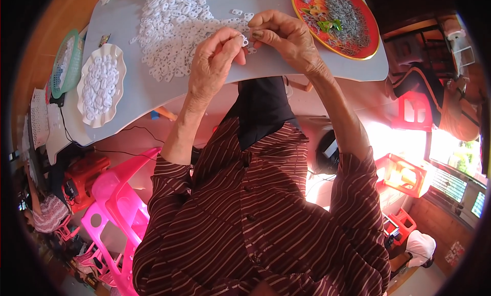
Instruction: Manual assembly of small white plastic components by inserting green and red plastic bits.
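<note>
- We pinch one small white ring [244,40] between our left hand [215,60] and right hand [286,35].
- Left dish [118,55] holds rings; the far heap [176,25] remains large.

Single view only: head-worn fisheye camera, looking steeply down over the wearer's striped shirt [255,219] onto the grey table [286,66], close range; straight edges bow toward a dark circular rim; no second view to overlap
</note>
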`<action>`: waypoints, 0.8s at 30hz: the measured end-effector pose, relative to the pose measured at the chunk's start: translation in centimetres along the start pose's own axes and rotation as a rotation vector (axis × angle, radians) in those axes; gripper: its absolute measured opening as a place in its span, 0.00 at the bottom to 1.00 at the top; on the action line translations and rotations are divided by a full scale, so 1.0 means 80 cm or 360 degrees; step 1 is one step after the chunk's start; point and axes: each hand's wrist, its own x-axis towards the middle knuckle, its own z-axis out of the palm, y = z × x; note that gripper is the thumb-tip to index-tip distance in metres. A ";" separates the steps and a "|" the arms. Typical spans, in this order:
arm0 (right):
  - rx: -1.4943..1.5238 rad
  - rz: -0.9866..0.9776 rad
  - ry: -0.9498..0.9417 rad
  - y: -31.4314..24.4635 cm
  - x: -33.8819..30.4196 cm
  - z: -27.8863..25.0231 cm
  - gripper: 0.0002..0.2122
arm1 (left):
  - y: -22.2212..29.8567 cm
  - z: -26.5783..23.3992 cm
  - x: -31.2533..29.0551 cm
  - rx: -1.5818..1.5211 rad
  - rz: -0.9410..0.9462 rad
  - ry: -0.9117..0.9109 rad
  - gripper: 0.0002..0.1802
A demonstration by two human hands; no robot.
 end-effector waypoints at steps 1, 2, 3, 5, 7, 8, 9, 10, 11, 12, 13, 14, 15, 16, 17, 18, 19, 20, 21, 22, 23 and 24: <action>0.0026 -0.0013 -0.0006 0.000 0.000 0.000 0.07 | 0.002 -0.001 -0.001 0.0035 -0.0001 -0.0043 0.10; 0.0029 -0.0009 -0.0006 -0.002 -0.001 0.001 0.07 | 0.003 -0.002 -0.001 0.0070 -0.0003 -0.0086 0.10; -0.0005 0.0024 -0.0013 -0.004 -0.001 0.002 0.07 | 0.002 -0.002 -0.002 0.0070 -0.0008 -0.0086 0.10; -0.0039 0.0059 -0.0022 -0.004 -0.002 0.002 0.07 | 0.002 0.000 -0.001 0.0068 0.0018 -0.0083 0.10; 0.0052 0.0010 -0.0012 0.000 -0.002 0.001 0.08 | 0.003 0.001 0.000 0.0085 0.0030 -0.0086 0.10; 0.0053 0.0011 -0.0015 0.000 -0.002 0.001 0.08 | 0.003 0.001 0.000 0.0104 0.0041 -0.0089 0.10; 0.0005 0.0011 0.0000 -0.001 -0.003 0.002 0.09 | 0.004 0.001 0.000 0.0104 0.0040 -0.0086 0.10; -0.0044 0.0010 0.0014 -0.002 -0.003 0.003 0.09 | 0.006 0.001 0.000 0.0104 0.0021 -0.0078 0.10; -0.0043 0.0011 0.0011 -0.002 -0.002 0.003 0.09 | 0.006 0.001 -0.001 0.0103 0.0003 -0.0071 0.10; -0.0051 0.0025 0.0011 -0.002 -0.002 0.003 0.09 | 0.006 0.001 -0.001 0.0103 0.0002 -0.0068 0.10; -0.0059 0.0038 0.0011 -0.002 -0.002 0.003 0.10 | 0.005 0.001 -0.001 0.0108 0.0009 -0.0078 0.10; -0.0060 0.0038 0.0010 -0.002 -0.002 0.003 0.10 | 0.005 0.000 0.000 0.0112 0.0017 -0.0090 0.10; -0.0077 0.0032 0.0016 -0.002 -0.002 0.003 0.10 | 0.004 0.001 0.000 0.0112 0.0018 -0.0088 0.10; -0.0093 0.0026 0.0023 -0.003 -0.003 0.003 0.09 | 0.004 0.002 0.000 0.0111 0.0038 -0.0093 0.10; -0.0092 0.0026 0.0020 -0.002 -0.003 0.003 0.09 | 0.004 0.002 0.000 0.0112 0.0056 -0.0096 0.10; -0.0087 0.0028 0.0019 -0.002 -0.003 0.003 0.10 | 0.004 0.003 0.000 0.0112 0.0055 -0.0093 0.10; -0.0081 0.0030 0.0017 -0.002 -0.003 0.003 0.10 | 0.004 0.003 0.000 0.0105 0.0071 -0.0095 0.10; -0.0080 0.0032 0.0014 -0.003 -0.003 0.004 0.10 | 0.003 0.003 0.000 0.0099 0.0086 -0.0096 0.11; -0.0106 0.0040 0.0018 -0.007 -0.003 0.005 0.10 | 0.002 0.002 -0.001 0.0100 0.0083 -0.0093 0.11; -0.0133 0.0047 0.0021 -0.008 -0.003 0.005 0.10 | 0.002 0.001 -0.001 0.0116 0.0072 -0.0111 0.11; -0.0133 0.0046 0.0020 -0.007 -0.003 0.005 0.10 | 0.003 0.000 0.000 0.0131 0.0065 -0.0132 0.11; -0.0103 0.0038 0.0008 -0.005 -0.003 0.004 0.10 | 0.004 0.000 0.001 0.0132 0.0066 -0.0130 0.11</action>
